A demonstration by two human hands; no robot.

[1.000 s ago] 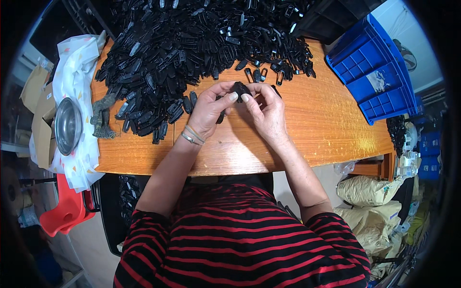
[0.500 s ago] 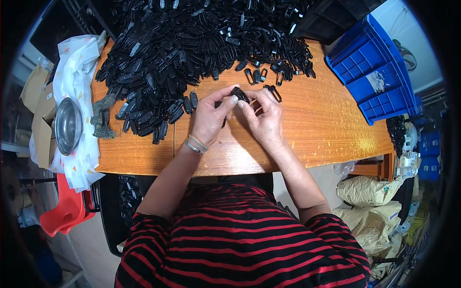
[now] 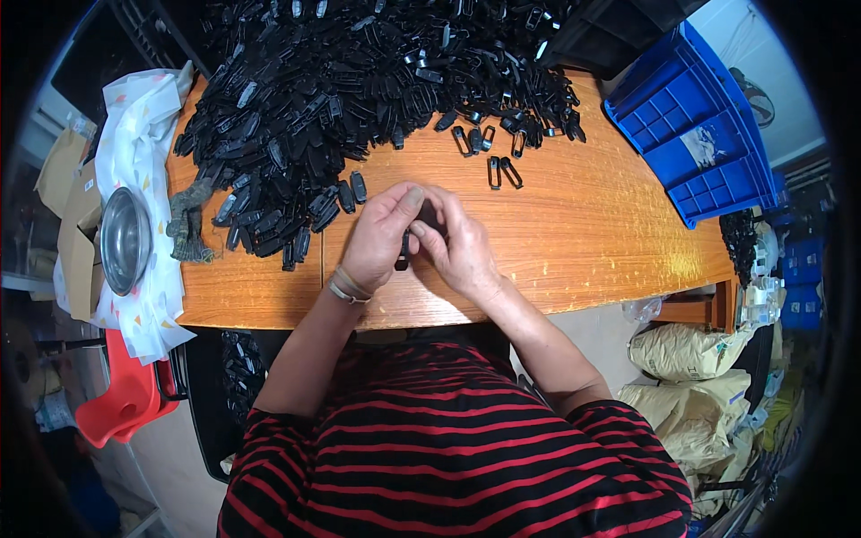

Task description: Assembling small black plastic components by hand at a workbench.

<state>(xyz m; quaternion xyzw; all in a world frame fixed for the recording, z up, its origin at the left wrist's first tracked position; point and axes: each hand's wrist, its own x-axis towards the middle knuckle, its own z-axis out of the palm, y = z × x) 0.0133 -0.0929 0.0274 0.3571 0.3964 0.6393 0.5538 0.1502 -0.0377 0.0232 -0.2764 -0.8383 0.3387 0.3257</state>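
Observation:
My left hand (image 3: pixel 381 238) is curled closed, fingertips meeting those of my right hand over the middle of the table. From under its fingers, on the palm side, juts the end of a small black plastic part (image 3: pixel 403 257). My right hand (image 3: pixel 460 253) is closed too, thumb bent in against the fingers; a dark shape shows between the two hands, but the fingers mostly cover it. Beyond them, two narrow black oblong frames (image 3: pixel 504 173) lie side by side on the wood. To the left of my left hand, loose black oval pieces (image 3: pixel 352 191) lie at the edge of a big heap.
The heap of black plastic parts (image 3: pixel 332 99) covers the table's far side. A blue crate (image 3: pixel 695 134) stands tilted at the right. On the left are a metal bowl (image 3: pixel 126 240), white plastic sheeting (image 3: pixel 143 125) and a grey-green knitted glove (image 3: pixel 186 220). The wooden table (image 3: pixel 574 233) ends just before me.
Both hands have come down toward me and slightly left, folding closer together. The part pinched between the fingertips is now mostly covered. One black frame by the right hand now shows as two.

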